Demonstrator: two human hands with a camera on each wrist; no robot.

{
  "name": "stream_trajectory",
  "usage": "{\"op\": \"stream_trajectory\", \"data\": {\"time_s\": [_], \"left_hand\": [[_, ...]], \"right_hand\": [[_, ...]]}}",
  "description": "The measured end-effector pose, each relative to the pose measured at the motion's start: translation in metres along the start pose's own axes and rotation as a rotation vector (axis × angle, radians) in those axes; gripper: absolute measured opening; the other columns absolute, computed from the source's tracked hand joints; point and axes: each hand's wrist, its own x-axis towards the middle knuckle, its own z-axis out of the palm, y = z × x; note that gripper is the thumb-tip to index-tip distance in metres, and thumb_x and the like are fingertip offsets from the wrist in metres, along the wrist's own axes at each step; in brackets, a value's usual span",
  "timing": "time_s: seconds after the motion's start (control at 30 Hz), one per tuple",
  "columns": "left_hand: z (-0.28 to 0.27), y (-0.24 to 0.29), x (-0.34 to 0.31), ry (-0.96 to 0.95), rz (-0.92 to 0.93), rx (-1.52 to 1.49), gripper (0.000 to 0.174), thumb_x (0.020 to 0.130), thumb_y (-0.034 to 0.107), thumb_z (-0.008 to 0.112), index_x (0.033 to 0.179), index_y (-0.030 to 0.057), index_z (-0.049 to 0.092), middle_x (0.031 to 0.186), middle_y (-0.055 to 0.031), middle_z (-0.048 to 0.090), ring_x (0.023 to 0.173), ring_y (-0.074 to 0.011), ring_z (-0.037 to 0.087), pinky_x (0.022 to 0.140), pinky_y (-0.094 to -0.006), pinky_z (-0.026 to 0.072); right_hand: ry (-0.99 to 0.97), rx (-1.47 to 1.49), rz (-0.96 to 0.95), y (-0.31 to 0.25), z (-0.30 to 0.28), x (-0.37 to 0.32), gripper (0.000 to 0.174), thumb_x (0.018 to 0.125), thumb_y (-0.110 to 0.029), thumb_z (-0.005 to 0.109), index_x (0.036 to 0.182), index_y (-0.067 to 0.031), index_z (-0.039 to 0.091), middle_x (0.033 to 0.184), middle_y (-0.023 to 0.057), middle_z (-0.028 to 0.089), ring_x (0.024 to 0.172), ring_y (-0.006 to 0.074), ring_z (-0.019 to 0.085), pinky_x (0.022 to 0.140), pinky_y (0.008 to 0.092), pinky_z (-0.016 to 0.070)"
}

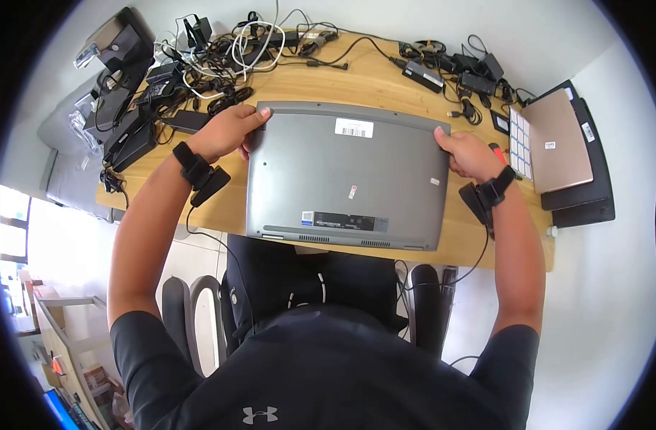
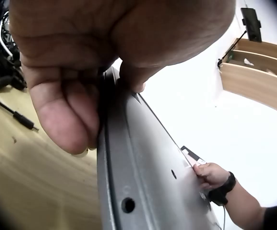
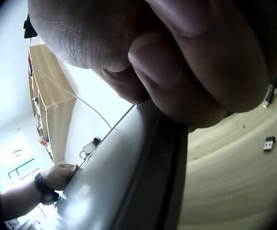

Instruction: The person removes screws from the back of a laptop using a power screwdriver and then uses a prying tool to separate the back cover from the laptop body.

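Note:
A closed grey laptop (image 1: 328, 172) is held with its underside facing up toward the head camera. Stickers, a dark label strip and vent slots show on it. My left hand (image 1: 231, 132) grips its far left corner, the thumb on the underside and the fingers curled beneath. At the upper right edge my right hand (image 1: 473, 155) pinches the laptop the same way. Both wrist views show the laptop's thin edge between thumb and fingers, raised over the wooden table. Its lid side is hidden from the head view.
Tangled black and white cables (image 1: 220, 72) and adapters cover the table's back left. More chargers (image 1: 457, 72) lie at the back right. Other laptops (image 1: 557, 143) lean by the right wall. A small USB dongle (image 3: 269, 143) lies on the table (image 1: 342, 72) near the right hand.

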Motion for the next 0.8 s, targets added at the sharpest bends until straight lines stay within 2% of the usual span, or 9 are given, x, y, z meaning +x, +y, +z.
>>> {"op": "stream_trajectory", "data": {"time_s": [0.23,0.3,0.4,0.5,0.53,0.6,0.67,0.7,0.8], "left_hand": [[0.012,-0.014,0.021,-0.039,-0.172,0.059,0.047,0.102,0.049,0.051,0.085,0.0058,0.059,0.062,-0.0011,0.056,0.051,-0.0109,0.058,0.048,-0.0248,0.0499],[0.014,-0.018,0.027,-0.051,-0.192,0.064,0.048,0.102,0.05,0.051,0.085,0.0058,0.059,0.062,-0.0011,0.056,0.051,-0.0109,0.058,0.047,-0.0249,0.0499],[0.02,-0.023,0.034,-0.042,-0.179,0.07,0.054,0.101,0.053,0.052,0.087,0.0013,0.059,0.066,-0.0056,0.057,0.051,-0.0165,0.06,0.046,-0.0293,0.0508],[0.024,-0.01,0.031,-0.025,-0.235,0.2,0.056,0.102,0.052,0.051,0.086,-0.0014,0.06,0.067,-0.0079,0.059,0.052,-0.019,0.06,0.049,-0.0324,0.0513],[0.027,-0.002,0.028,0.001,-0.186,0.404,0.052,0.102,0.049,0.051,0.085,-0.0003,0.06,0.064,-0.0079,0.058,0.054,-0.0199,0.061,0.051,-0.0322,0.0516],[0.03,0.011,0.021,0.013,-0.146,0.615,0.049,0.102,0.045,0.052,0.085,0.0008,0.06,0.062,-0.0078,0.057,0.056,-0.0208,0.062,0.053,-0.032,0.0519],[0.035,0.02,0.015,0.141,0.28,1.273,0.034,0.098,0.034,0.059,0.089,0.0015,0.063,0.071,-0.0136,0.061,0.07,-0.0298,0.066,0.064,-0.0373,0.0535],[0.043,0.027,0.01,0.135,0.278,1.271,0.034,0.098,0.034,0.059,0.089,0.0015,0.063,0.071,-0.0136,0.061,0.07,-0.0298,0.066,0.064,-0.0373,0.0535],[0.089,0.048,-0.011,-0.133,0.591,0.765,0.017,0.09,0.02,0.066,0.095,0.0038,0.065,0.091,-0.0144,0.065,0.086,-0.0365,0.063,0.073,-0.0435,0.0521]], "right_hand": [[-0.016,-0.049,0.133,0.019,0.012,0.039,0.066,0.097,-0.061,0.051,0.062,-0.0051,0.051,0.05,0.0012,0.04,0.04,0.0117,0.032,0.038,0.0304,0.0248],[-0.038,-0.056,0.146,0.022,0.014,0.044,0.059,0.097,-0.061,0.051,0.073,-0.0075,0.053,0.049,-0.0019,0.036,0.04,0.009,0.028,0.039,0.029,0.0208],[-0.056,-0.074,0.169,0.031,0.014,0.053,0.069,0.097,-0.062,0.05,0.059,-0.0048,0.051,0.05,0.0029,0.041,0.039,0.0128,0.033,0.038,0.0308,0.0249],[-0.061,-0.233,0.135,0.031,0.012,0.051,0.064,0.098,-0.061,0.05,0.067,-0.0052,0.052,0.05,0.0017,0.04,0.039,0.0138,0.034,0.039,0.0339,0.0277],[-0.071,-0.225,0.139,0.032,0.013,0.049,0.064,0.098,-0.061,0.05,0.067,-0.0052,0.052,0.05,0.0017,0.04,0.039,0.0138,0.034,0.039,0.0339,0.0277],[0.123,-0.576,-0.111,0.033,0.015,0.042,0.065,0.097,-0.057,0.054,0.066,-0.0002,0.052,0.054,0.0057,0.043,0.046,0.0189,0.04,0.046,0.0385,0.0361],[0.175,-0.609,-0.097,0.016,0.003,0.02,0.064,0.096,-0.055,0.055,0.067,0.0018,0.053,0.058,0.0115,0.049,0.054,0.0254,0.047,0.056,0.0411,0.041],[0.235,-0.648,-0.088,0.01,-0.001,0.011,0.062,0.095,-0.053,0.057,0.069,0.0037,0.055,0.062,0.0172,0.055,0.063,0.0318,0.053,0.067,0.0437,0.0459],[0.371,-0.603,-0.189,0.032,-0.034,-0.005,0.056,0.093,-0.049,0.062,0.07,0.0022,0.059,0.063,0.0153,0.056,0.063,0.0292,0.055,0.065,0.041,0.0466]]}}
